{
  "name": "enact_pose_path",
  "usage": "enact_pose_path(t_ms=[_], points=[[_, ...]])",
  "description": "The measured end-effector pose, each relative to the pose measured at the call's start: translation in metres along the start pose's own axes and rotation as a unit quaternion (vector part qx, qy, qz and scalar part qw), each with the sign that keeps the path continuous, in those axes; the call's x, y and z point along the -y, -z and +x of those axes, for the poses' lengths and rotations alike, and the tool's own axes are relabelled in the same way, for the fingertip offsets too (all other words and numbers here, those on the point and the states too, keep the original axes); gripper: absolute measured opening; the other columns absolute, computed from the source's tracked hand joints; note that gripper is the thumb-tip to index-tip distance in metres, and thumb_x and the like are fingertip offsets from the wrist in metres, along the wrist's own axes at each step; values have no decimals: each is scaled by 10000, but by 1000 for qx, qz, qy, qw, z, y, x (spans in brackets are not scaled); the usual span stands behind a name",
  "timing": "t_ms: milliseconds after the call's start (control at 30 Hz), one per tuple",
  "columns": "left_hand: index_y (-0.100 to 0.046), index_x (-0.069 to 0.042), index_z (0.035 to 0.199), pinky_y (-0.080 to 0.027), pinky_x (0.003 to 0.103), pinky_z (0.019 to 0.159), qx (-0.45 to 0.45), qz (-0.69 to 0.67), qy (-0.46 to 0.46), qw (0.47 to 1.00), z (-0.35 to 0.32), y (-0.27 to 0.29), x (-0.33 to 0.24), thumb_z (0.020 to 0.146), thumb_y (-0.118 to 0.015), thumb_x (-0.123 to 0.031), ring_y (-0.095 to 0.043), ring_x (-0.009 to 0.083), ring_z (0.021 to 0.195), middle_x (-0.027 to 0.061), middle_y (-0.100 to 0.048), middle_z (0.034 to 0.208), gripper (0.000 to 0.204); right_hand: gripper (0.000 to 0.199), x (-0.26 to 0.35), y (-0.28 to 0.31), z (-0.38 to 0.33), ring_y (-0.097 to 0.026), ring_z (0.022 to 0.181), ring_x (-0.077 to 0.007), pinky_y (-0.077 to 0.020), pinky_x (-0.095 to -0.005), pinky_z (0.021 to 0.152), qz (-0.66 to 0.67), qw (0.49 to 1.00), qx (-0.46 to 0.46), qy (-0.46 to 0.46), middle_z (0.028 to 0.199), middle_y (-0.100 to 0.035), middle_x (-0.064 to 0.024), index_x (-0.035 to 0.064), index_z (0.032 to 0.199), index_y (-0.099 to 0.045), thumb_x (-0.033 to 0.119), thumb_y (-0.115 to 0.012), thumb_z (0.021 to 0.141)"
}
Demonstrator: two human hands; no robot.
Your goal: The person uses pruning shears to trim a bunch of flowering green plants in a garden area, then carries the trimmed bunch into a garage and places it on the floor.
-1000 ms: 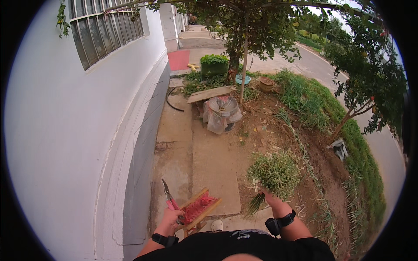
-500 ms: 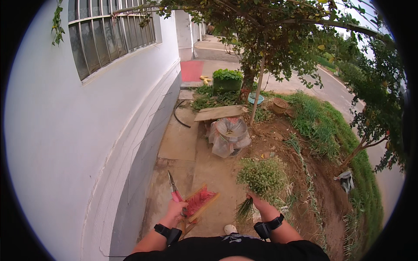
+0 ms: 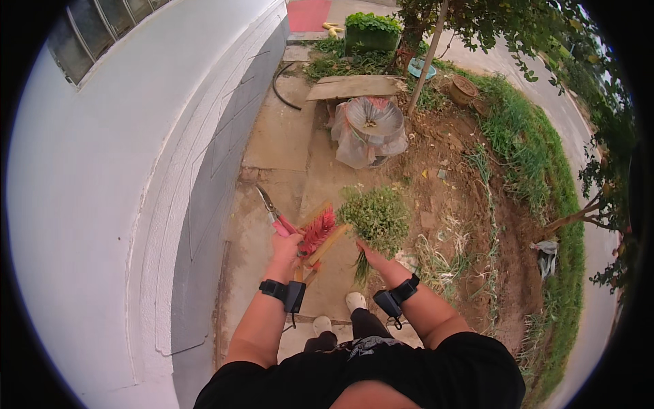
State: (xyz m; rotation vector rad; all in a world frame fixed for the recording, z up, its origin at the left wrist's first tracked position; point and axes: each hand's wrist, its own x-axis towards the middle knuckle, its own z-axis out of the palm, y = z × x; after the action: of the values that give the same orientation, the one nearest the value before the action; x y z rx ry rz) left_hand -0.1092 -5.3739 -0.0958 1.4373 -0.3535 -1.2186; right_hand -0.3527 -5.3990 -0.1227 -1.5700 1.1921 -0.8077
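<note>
My left hand [image 3: 286, 247] is closed round the handles of garden shears [image 3: 280, 221]; the metal blades point away to the far left. A small stool [image 3: 330, 243] with a wooden frame and a red woven seat [image 3: 317, 230] shows tilted just right of this hand. I cannot tell whether the same hand also grips the stool. In my right hand [image 3: 368, 253] is a bunch of leafy green stems [image 3: 375, 217] with small pale heads, fingers wrapped round the stems. The cut ends hang down below the fist, and the leafy top comes close to the stool's right edge.
A white and grey wall [image 3: 211, 136] runs along the left. Ahead stand a plastic-covered container [image 3: 370, 133], a wooden board [image 3: 355, 87] and a black hose [image 3: 281, 92]. To the right lie bare soil [image 3: 436, 198], pulled plants [image 3: 446, 249] and a grass strip [image 3: 524, 150].
The view has tilted further down, showing both shoes. The bunch in my right hand has moved left, nearer the stool. My left hand still holds the shears.
</note>
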Motion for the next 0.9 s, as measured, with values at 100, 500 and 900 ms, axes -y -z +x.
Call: enact_pose_path(t_ms=[100,500,900], points=[[-590,-1,794,-460,305,586,-25,17,-31,999,17,1,46,668,-596,44,-580,169,650,52,-596,732,133,271,-47,-16,0,-485,627,-149,-407,-307,618,29,998,38,-46,657,-513,-19,51,713,-529,252,-553,893],[-573,-10,868,-457,286,578,-81,133,137,978,18,80,231,626,-630,60,-579,154,692,38,-586,787,258,245,-120,-69,-27,-486,654,-127,-416,-299,639,240,969,-18,-52,690,-514,-12,55,730,-534,242,-592,877],[-602,29,776,-462,320,520,-161,270,154,937,-11,122,251,563,-669,9,-598,192,600,102,-605,686,224,290,-120,-38,-32,-463,675,-108,-392,-279,661,6,996,31,-82,691,-494,8,76,731,-500,307,-575,891]])
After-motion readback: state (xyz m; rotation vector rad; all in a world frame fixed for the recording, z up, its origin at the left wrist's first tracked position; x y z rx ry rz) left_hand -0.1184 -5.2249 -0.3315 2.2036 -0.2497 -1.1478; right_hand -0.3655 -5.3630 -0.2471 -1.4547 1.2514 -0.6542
